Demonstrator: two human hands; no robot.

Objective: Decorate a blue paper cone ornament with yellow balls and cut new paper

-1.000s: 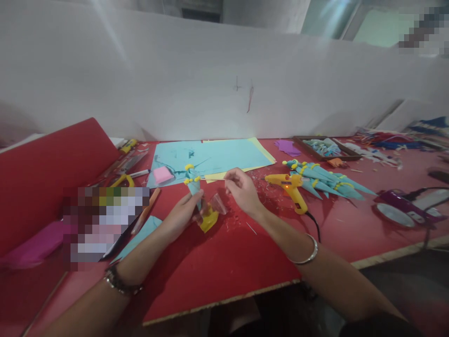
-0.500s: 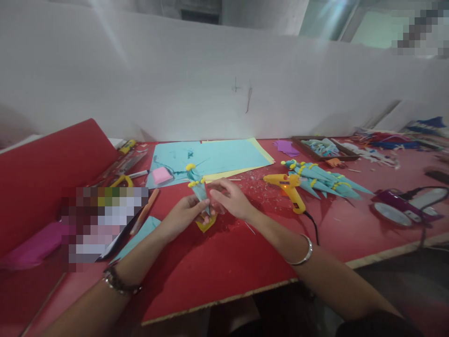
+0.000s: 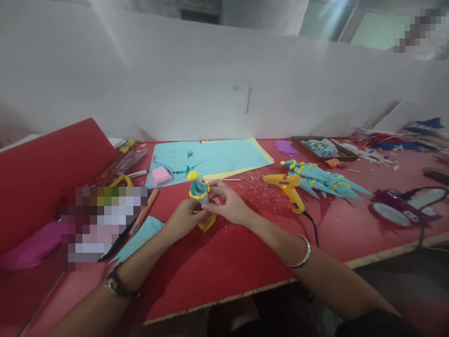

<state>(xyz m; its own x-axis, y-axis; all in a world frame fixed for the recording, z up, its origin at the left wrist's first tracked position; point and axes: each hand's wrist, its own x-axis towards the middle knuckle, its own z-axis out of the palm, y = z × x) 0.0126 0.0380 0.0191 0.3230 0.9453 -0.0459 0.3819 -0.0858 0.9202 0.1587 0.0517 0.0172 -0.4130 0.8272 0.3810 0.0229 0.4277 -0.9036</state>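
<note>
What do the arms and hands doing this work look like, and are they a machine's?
No, they are a person's. The left grip and right grip wear no gloves. A dark band with silvery parts circles the left wrist; a slim silvery bangle sits on the right forearm. A dark sleeve shows higher on the right arm.

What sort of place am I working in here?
Probably a small craft workshop: a yellow glue gun lies on the red table beside a pile of blue cones with yellow trim, and a blue sheet lies farther back.
</note>
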